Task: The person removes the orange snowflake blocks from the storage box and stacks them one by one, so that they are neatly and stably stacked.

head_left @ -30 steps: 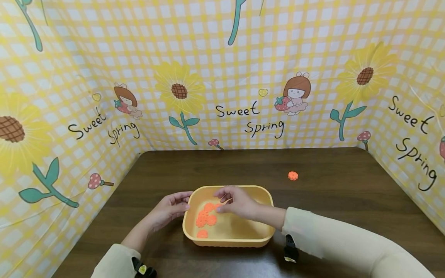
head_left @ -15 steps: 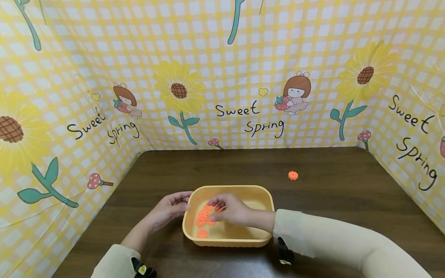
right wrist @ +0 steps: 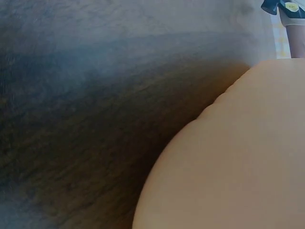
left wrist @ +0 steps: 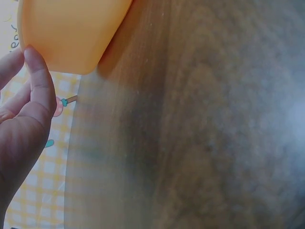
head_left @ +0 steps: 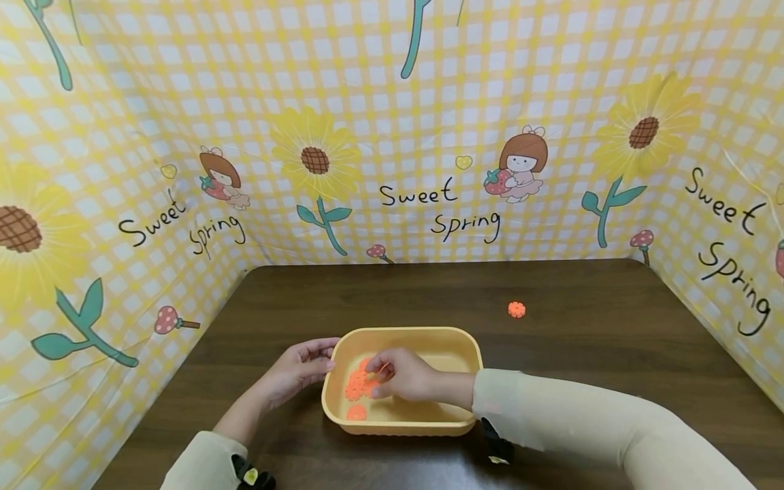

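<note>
A yellow plastic tub [head_left: 429, 427] stands on the table, with several orange flower-shaped plastic discs [head_left: 355, 386] toward its left side. My left hand [head_left: 297, 373] is at the tub's left rim, thumb and relaxed fingers touching it from outside. In the left wrist view, the thumb [left wrist: 39, 81] meets the tub wall [left wrist: 71, 33] near the rim. Inside the tub my right hand [head_left: 407, 374] pinches an orange disc, of which only a sliver shows between its fingers. The right wrist view shows the tub's outer wall [right wrist: 233, 157] but not the hand's fingers.
One more orange disc [head_left: 516, 309] lies on the dark wooden table [head_left: 588, 340], back right of the tub. A yellow checked cloth [head_left: 416, 136] with printed flowers rises behind the table and on both sides.
The right hand has moved left and slightly down inside the tub, over the discs, and a disc's edge shows between its fingers. The left hand and tub have stayed in place.
</note>
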### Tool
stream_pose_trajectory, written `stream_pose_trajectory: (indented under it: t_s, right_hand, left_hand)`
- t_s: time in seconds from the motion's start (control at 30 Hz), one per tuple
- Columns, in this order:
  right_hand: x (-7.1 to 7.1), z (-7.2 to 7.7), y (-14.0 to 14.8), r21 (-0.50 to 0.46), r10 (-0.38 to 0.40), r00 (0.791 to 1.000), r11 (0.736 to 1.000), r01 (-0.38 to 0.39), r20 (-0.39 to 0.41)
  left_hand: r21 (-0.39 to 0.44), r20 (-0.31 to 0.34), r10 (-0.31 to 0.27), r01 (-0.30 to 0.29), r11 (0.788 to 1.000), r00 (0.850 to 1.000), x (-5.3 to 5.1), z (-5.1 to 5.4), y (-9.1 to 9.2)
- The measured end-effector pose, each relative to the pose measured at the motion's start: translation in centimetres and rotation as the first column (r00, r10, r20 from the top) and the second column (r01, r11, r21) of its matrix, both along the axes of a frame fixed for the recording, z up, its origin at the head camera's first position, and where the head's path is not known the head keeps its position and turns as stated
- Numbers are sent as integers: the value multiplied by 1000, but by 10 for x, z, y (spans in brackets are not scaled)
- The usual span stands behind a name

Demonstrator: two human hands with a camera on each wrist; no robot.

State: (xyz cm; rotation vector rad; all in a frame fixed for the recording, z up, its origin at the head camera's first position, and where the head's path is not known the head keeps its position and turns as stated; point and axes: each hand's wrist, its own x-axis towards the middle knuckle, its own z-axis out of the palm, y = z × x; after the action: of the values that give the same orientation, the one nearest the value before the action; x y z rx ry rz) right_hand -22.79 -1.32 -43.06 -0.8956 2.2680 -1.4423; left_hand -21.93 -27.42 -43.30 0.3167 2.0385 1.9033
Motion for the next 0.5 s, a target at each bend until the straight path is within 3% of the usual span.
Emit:
stream_pose_trajectory:
  t_s: [0.5]
  right_hand:
    - [1, -4, 2, 80, 15, 998, 997, -11, -54]
  left_hand:
    - [-17, 16, 11, -11, 1000, 1000, 0, 1, 1]
